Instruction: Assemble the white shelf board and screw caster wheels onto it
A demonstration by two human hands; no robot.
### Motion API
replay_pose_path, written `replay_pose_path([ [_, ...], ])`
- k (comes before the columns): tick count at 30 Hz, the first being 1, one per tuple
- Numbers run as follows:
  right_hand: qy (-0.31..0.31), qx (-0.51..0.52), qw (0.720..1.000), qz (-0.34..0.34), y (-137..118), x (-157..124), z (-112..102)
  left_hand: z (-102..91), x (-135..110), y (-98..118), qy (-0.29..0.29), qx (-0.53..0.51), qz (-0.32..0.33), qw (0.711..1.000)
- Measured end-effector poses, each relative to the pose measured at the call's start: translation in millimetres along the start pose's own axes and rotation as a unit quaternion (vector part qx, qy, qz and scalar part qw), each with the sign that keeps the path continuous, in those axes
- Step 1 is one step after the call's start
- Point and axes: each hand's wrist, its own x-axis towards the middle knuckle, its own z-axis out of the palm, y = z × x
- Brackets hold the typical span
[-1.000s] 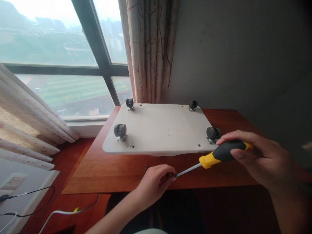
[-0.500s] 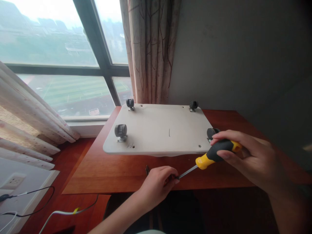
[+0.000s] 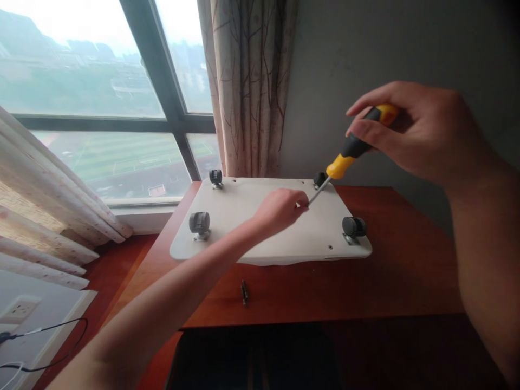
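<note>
My right hand (image 3: 410, 132) is wrapped round the black and yellow handle of a screwdriver (image 3: 340, 165), which tilts down to the left above the white board. At the tip of its shaft, my left hand (image 3: 281, 208) has its fingers pinched together; whatever they hold there is hidden. Beneath both hands lies the white board (image 3: 239, 246), with black casters pointing up near its corners, among them a front left caster (image 3: 199, 223) and a front right caster (image 3: 353, 227). A small hole (image 3: 330, 247) shows near the front right corner.
The board rests on a reddish-brown wooden table (image 3: 292, 298). A few small screws (image 3: 244, 292) lie together on the table in front of the board. Behind are a curtain (image 3: 249, 97) and a window; a cable (image 3: 77, 319) hangs by a wall socket at left.
Both hands have risen and moved away from me, from the table's front edge to above the board, with the screwdriver tip staying at my left fingers. The screws on the table are now uncovered.
</note>
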Motion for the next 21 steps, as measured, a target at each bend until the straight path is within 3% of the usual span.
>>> replay_pose_path([
  [5,-0.079,-0.049,0.992,-0.084,27.7,57.1,46.2,11.3,89.5,-30.8,0.011,0.052,-0.093,0.994],
  [8,-0.062,-0.032,0.995,-0.071,44.2,77.0,71.9,22.4,120.3,-42.0,0.008,0.055,-0.127,0.990],
  [13,-0.096,-0.024,0.993,-0.057,68.9,92.0,95.3,38.9,145.1,-52.9,-0.010,0.056,-0.153,0.987],
  [21,-0.121,-0.005,0.992,-0.030,93.0,96.9,112.3,48.5,153.6,-63.2,-0.045,0.066,-0.174,0.982],
])
